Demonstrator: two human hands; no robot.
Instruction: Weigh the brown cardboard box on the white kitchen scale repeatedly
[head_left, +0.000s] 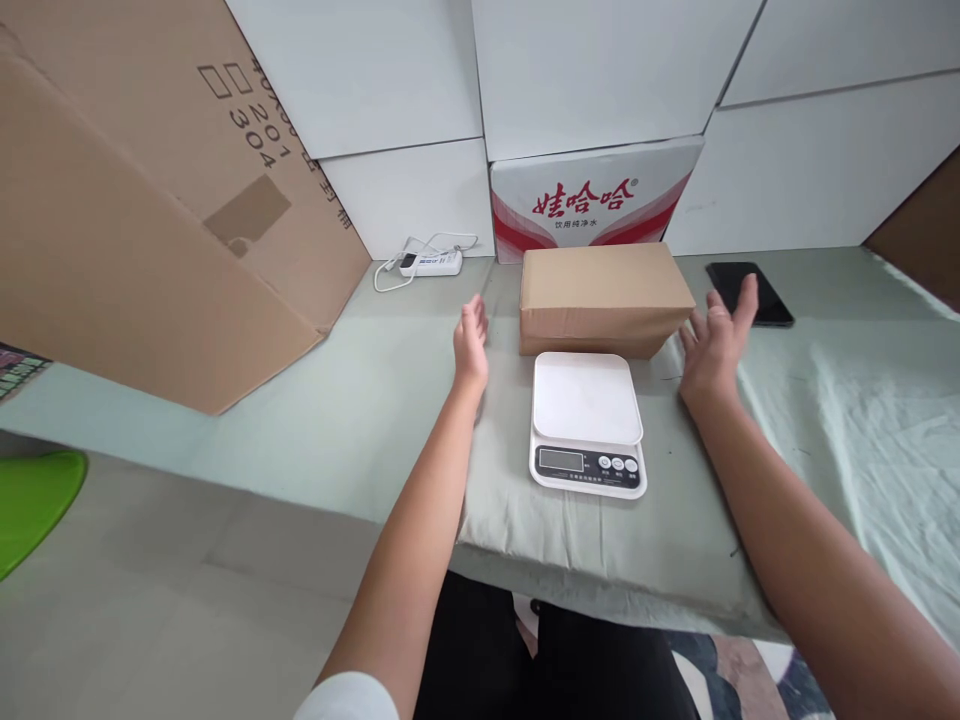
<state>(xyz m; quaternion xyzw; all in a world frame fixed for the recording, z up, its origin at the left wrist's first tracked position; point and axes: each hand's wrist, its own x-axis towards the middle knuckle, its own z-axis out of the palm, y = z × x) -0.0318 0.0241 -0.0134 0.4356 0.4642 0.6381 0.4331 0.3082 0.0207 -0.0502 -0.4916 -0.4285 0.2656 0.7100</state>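
Note:
A plain brown cardboard box lies on the table, which is draped in a pale green cloth, just behind a white digital kitchen scale. The scale's plate is bare. My left hand hovers open to the left of the box, a short gap away from it. My right hand is open on the box's right side, fingers spread, close to its end but apart from it. Neither hand holds anything.
A black phone lies behind my right hand. A white power strip with cable sits at the back left. A large leaning cardboard sheet fills the left. A red-and-white water carton stands behind the box. A green object lies lower left.

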